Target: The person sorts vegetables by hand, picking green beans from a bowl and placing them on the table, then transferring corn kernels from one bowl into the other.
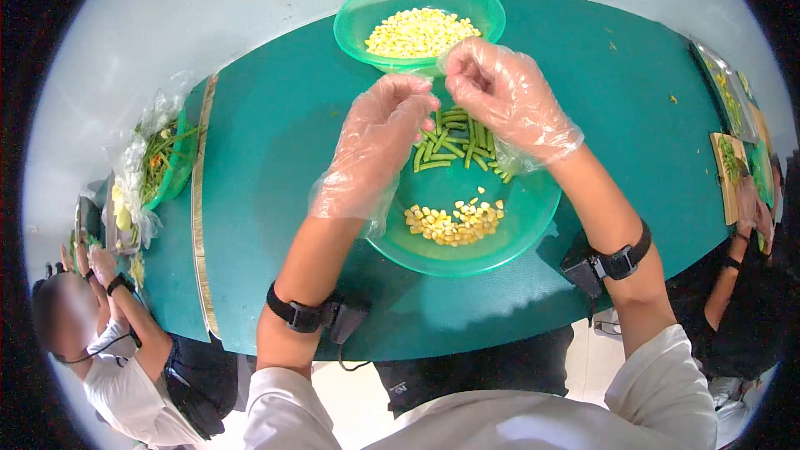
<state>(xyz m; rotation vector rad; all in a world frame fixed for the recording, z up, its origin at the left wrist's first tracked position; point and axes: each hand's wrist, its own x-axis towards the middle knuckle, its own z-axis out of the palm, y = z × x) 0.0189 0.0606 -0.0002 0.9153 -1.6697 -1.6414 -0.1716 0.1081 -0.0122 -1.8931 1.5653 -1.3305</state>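
My left hand (pixel 377 133), in a clear plastic glove, is raised with its fingertips pinched together. Opposite it, my right hand (pixel 510 93), gloved the same way, has its fingers curled into a pinch. The fingertips of both hands nearly meet, and whatever they may hold is too small to make out. Below them sits a green plastic bowl (pixel 537 237) with cut green beans (pixel 454 143) at its far side and yellow corn kernels (pixel 452 223) nearer me. Just beyond my fingers stands a second green bowl (pixel 354 21) with many corn kernels (pixel 421 32) inside.
The green table (pixel 275 108) has a gold strip (pixel 198 217) on the left. Past it are a green bowl of vegetables (pixel 167 158) with plastic wrap and a person (pixel 133 358). At right, another person's hands (pixel 750 208) are near a cutting board (pixel 723 187) and a tray (pixel 725 92).
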